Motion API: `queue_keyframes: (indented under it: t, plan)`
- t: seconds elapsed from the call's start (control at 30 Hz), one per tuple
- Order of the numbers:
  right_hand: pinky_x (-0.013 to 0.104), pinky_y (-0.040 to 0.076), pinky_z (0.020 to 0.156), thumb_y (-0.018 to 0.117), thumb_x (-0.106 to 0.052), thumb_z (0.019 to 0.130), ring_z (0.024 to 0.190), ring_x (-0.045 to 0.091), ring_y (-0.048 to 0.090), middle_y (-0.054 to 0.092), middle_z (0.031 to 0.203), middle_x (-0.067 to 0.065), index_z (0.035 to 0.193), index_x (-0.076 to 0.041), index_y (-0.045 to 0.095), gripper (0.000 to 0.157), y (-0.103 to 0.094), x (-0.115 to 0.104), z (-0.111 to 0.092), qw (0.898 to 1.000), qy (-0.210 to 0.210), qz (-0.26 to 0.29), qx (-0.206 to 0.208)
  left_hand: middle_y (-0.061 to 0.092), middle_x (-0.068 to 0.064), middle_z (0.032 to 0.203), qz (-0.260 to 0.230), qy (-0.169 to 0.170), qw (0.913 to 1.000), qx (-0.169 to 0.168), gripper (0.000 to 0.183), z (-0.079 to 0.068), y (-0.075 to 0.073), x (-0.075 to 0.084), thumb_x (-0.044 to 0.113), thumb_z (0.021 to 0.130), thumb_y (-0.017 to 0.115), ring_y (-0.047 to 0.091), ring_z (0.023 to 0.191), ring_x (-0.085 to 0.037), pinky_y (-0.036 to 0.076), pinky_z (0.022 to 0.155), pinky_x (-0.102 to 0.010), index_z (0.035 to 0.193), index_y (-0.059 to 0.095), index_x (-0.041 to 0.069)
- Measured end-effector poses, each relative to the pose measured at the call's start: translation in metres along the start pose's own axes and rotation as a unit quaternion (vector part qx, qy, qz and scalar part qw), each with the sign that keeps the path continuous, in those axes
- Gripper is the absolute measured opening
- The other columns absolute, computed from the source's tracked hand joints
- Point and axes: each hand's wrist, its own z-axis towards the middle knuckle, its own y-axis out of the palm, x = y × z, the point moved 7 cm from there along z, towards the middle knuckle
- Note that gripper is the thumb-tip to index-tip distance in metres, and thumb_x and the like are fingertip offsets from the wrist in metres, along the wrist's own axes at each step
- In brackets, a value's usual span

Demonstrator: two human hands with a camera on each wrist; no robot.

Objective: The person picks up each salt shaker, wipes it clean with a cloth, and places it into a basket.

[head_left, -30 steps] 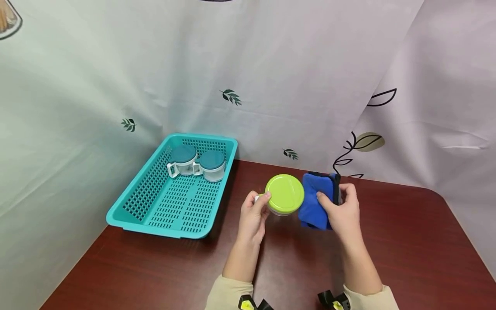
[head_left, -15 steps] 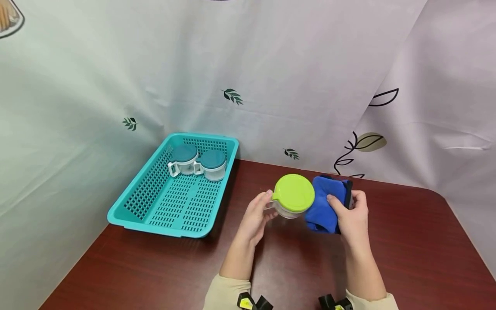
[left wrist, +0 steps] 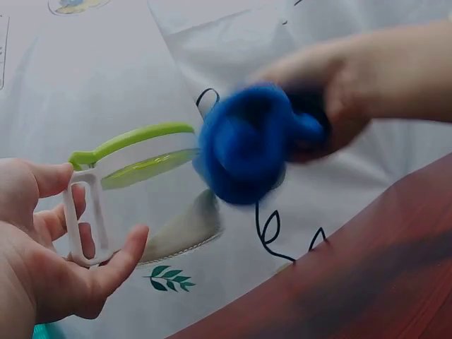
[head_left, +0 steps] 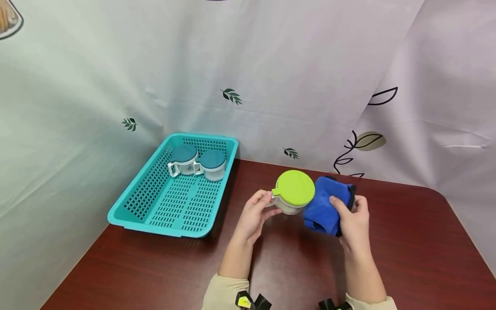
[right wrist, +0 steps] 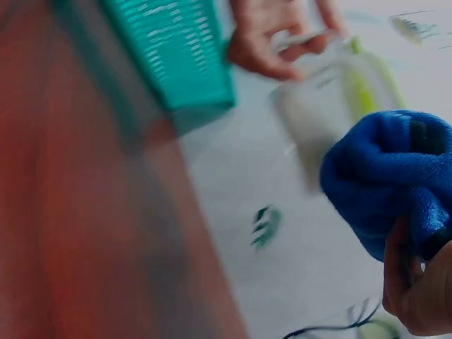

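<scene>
My left hand (head_left: 252, 217) grips the white handle of a clear seasoning jar (left wrist: 159, 191) with a lime-green lid (head_left: 296, 187). The jar is held up over the table, its lid tipped toward the head camera. In my right hand (head_left: 353, 224) is a folded blue cloth (head_left: 327, 206) with black edging, pinched between thumb and fingers. The cloth (left wrist: 244, 145) overlaps the jar's right side in the left wrist view, blurred there. Seen from the right wrist, the bunched cloth (right wrist: 388, 176) covers part of the jar's lid end.
A turquoise plastic basket (head_left: 170, 231) stands at the left of the dark red-brown table (head_left: 418, 241). Inside, at its far end, sit two jars with teal lids (head_left: 184, 153) and white handles. A pale curtain (head_left: 271, 86) with leaf prints hangs behind the table.
The green-lidded jar has moved to the right and tilted, with its handle now showing between left thumb and fingers. The right hand and cloth have shifted right and slightly toward the person.
</scene>
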Motion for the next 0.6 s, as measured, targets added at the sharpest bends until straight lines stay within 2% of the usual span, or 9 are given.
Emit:
queue_keyframes:
  t: [0.1, 0.27, 0.33, 0.5, 0.6]
  plan:
    - [0.023, 0.052, 0.062, 0.067, -0.016, 0.085, 0.083, 0.013, 0.058, 0.047, 0.111, 0.01, 0.097, -0.015, 0.039, 0.03, 0.001, -0.006, -0.004, 0.999, -0.003, 0.04, 0.008, 0.055, -0.003, 0.09, -0.009, 0.013, 0.9998, 0.009, 0.019, 0.0, 0.001, 0.001, 0.008, 0.096, 0.047, 0.055, 0.089, -0.017, 0.052, 0.077, -0.041, 0.081, 0.056, 0.013]
    - [0.023, 0.051, 0.064, 0.065, -0.01, 0.086, 0.081, 0.011, 0.058, 0.045, 0.11, 0.01, 0.097, -0.014, 0.037, 0.03, 0.012, 0.009, -0.009, 0.999, 0.008, 0.034, -0.004, 0.055, -0.004, 0.092, -0.015, 0.03, 0.9991, 0.025, 0.019, -0.001, 0.0, 0.002, 0.008, 0.096, 0.047, 0.055, 0.092, -0.019, 0.05, 0.079, -0.045, 0.079, 0.056, 0.013]
    - [0.024, 0.052, 0.064, 0.066, -0.008, 0.085, 0.082, 0.012, 0.059, 0.045, 0.11, 0.01, 0.097, -0.013, 0.038, 0.031, 0.014, 0.011, -0.011, 0.999, 0.011, 0.047, -0.006, 0.054, -0.004, 0.091, -0.015, 0.031, 0.9989, 0.032, 0.02, 0.0, -0.001, 0.001, 0.008, 0.096, 0.048, 0.054, 0.09, -0.018, 0.05, 0.079, -0.045, 0.078, 0.056, 0.013]
    - [0.025, 0.052, 0.067, 0.067, -0.007, 0.084, 0.095, 0.021, 0.054, 0.046, 0.113, 0.011, 0.103, -0.013, 0.041, 0.033, 0.015, -0.003, -0.018, 0.992, -0.04, 0.122, 0.013, 0.055, -0.002, 0.087, -0.021, 0.028, 0.9983, 0.046, 0.021, 0.001, -0.001, 0.0, 0.011, 0.096, 0.049, 0.054, 0.088, -0.017, 0.05, 0.081, -0.043, 0.077, 0.056, 0.014]
    - [0.025, 0.052, 0.068, 0.067, -0.005, 0.083, 0.094, 0.021, 0.055, 0.047, 0.111, 0.011, 0.105, -0.014, 0.041, 0.035, 0.018, -0.001, -0.02, 0.99, -0.052, 0.131, 0.016, 0.054, 0.0, 0.083, -0.017, 0.032, 0.9979, 0.054, 0.02, 0.001, -0.001, 0.001, 0.011, 0.095, 0.05, 0.054, 0.085, -0.014, 0.048, 0.083, -0.039, 0.076, 0.056, 0.015]
